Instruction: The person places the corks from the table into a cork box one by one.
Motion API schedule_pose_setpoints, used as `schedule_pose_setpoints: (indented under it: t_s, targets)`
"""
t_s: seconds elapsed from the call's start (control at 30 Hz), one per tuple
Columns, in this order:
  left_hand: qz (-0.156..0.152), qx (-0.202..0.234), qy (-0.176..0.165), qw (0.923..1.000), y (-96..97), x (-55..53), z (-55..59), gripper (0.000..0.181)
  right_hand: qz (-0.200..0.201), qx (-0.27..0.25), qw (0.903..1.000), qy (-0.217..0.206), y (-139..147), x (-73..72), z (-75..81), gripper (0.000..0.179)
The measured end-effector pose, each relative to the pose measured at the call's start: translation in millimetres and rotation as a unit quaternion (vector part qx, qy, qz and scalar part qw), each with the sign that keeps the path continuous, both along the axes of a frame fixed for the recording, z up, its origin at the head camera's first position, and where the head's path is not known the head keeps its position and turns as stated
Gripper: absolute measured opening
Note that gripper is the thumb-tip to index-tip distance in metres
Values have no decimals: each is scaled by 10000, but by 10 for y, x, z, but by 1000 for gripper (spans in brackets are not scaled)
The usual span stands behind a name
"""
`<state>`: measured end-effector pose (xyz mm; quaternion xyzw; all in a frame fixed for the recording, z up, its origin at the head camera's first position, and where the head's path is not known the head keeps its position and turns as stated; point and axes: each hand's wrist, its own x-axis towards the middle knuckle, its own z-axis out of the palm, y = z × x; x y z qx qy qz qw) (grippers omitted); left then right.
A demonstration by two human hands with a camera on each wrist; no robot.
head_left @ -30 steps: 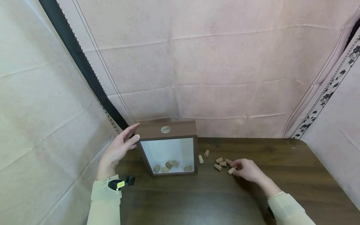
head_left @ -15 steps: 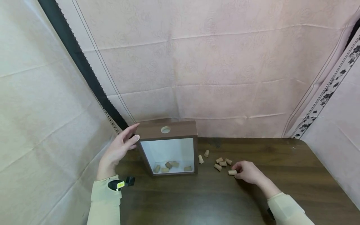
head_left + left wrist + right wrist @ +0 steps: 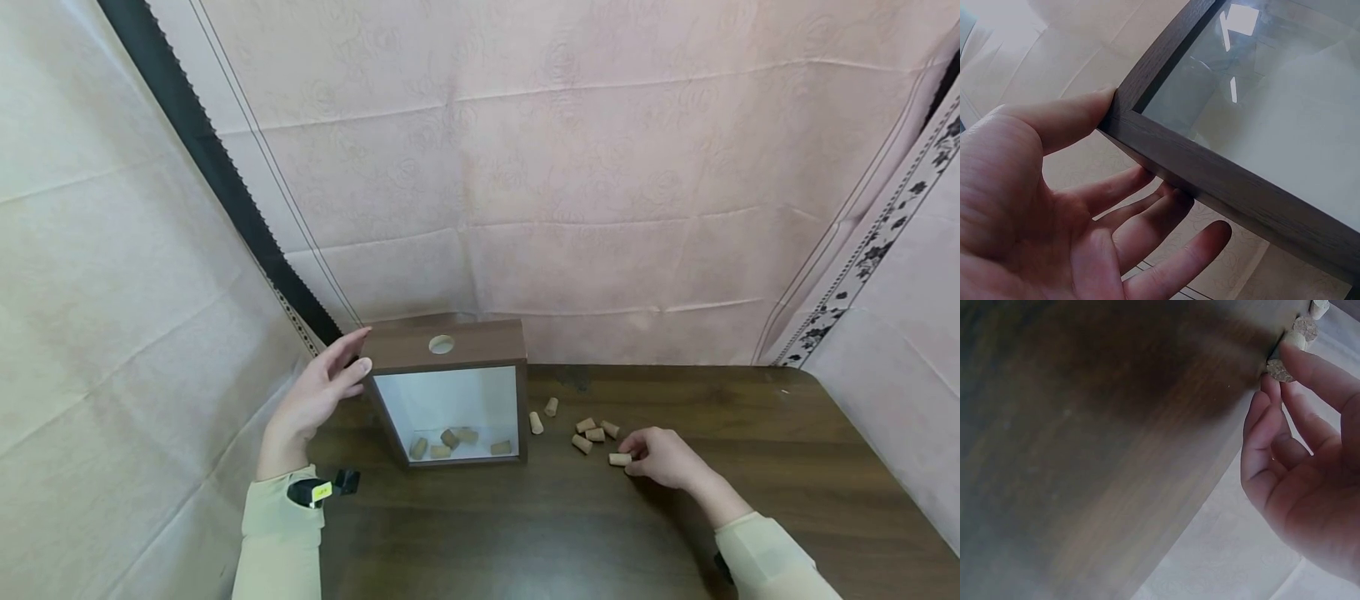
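Note:
At the table's right side my right hand pinches a small tan cork between thumb and fingertips, low at the tabletop. In the right wrist view its other fingers curl toward the palm. A brown wooden-framed box with a clear front and a round hole in its top stands upright at the back. Several corks lie inside on its floor. My left hand rests on the box's upper left corner, thumb on the frame's edge, loosely extended fingers along the side.
Two loose corks lie just right of the box. A cluster of several corks sits between them and my right hand. The dark wooden table meets a pale cloth wall behind; another cloth hangs at left.
My right hand has drawn the cork slightly toward me, apart from the cluster, and turned it to lie sideways. My left hand and the box have stayed still.

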<state>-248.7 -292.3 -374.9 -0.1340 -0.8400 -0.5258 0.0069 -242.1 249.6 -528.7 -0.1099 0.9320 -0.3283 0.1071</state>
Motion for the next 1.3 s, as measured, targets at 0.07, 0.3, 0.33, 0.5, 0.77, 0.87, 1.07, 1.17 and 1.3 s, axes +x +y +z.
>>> schedule_pose_setpoints:
  t_s: [0.07, 0.3, 0.33, 0.5, 0.77, 0.87, 1.07, 1.17, 1.3]
  targets:
    - [10, 9, 1, 10000, 2, 1, -4, 68, 3, -33, 10000, -28, 4, 7, -1, 21]
    - [2, -24, -5, 10000, 1, -8, -12, 68, -11, -197, 9997, -137, 52, 18, -17, 19]
    - [12, -28, -7, 10000, 0, -10, -11, 68, -26, -213, 9997, -136, 58, 17, -22, 19]
    - [9, -75, 13, 10000, -6, -13, -8, 68, -76, -308, 9994, -141, 81, 25, -25, 20]
    - [22, -37, -9, 10000, -9, -20, -11, 69, -59, -494, 9987, -125, 92, 67, 34, 22]
    - [8, 3, -17, 10000, -6, -8, -3, 69, -82, -544, 9984, -97, 90, 80, 50, 23]
    - [0, 62, -53, 10000, -3, -13, -10, 68, -100, -672, 9977, 14, 71, 126, 134, 27]
    - [8, 37, -50, 10000, -5, -26, -13, 69, -159, -803, 9966, 75, 55, 144, 168, 28]
    - [17, 5, -43, 10000, -7, -36, -15, 68, -258, -971, 9949, 102, 26, 163, 177, 27]
